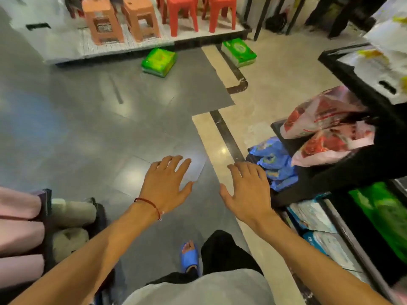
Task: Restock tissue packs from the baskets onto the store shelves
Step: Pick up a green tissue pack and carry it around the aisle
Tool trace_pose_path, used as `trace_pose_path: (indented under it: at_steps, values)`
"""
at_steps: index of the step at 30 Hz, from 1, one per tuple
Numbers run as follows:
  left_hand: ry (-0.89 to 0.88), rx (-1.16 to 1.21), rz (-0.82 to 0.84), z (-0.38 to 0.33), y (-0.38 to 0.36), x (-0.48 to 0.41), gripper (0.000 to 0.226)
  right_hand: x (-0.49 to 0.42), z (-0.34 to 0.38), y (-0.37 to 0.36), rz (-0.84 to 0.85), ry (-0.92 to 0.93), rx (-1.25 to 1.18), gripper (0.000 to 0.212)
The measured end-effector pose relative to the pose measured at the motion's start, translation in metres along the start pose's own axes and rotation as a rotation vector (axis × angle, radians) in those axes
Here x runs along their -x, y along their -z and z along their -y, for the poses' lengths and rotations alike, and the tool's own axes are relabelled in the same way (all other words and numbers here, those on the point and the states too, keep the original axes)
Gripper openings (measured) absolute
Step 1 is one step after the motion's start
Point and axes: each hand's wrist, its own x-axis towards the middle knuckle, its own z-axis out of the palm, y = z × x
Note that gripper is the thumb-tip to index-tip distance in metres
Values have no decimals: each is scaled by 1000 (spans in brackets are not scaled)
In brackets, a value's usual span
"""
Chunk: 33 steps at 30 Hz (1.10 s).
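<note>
Here, two green tissue packs are seen lying on the floor [77, 128]. The left green pack [159, 62] is set on the grey tiles just beside the edge of a low white platform [66, 47]. The right green pack [239, 53] is set on the beige tiles at the platform's right corner. The two are well apart, and neither is touched.

Both hands are held out over the floor, palms down and well short of the packs. The left hand [167, 183] is spread with straight fingers and nothing is held in it. The right hand [247, 190] is likewise splayed and empty. A red string bracelet [149, 203] is worn on the left wrist.

To the right, black shelves [343, 172] are stocked with red-and-pink packs [323, 119], blue packs [275, 161] below them, and white packs [312, 216] lower still. On the platform, orange stools [103, 20] and red stools [180, 12] are stood. A blue sandal [189, 256] is seen on one foot.
</note>
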Motion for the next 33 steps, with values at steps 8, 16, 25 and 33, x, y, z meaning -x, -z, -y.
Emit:
trace_pose_path:
  at_steps: [8,16,25,33]
  values:
    - [82,40,12,73,-15,-98,65,-142,12,-41,4,83,45,57]
    - [130,-6,30,152,-4,-256,64,-325,-1,-71,2,166,12,54]
    - [221,-16,77,212,-2,-417,65,-516,-35,-76,-52,179,13,63]
    - [250,12,49,266,-19,-589,61,-686,-76,-105,-40,148,-4,47]
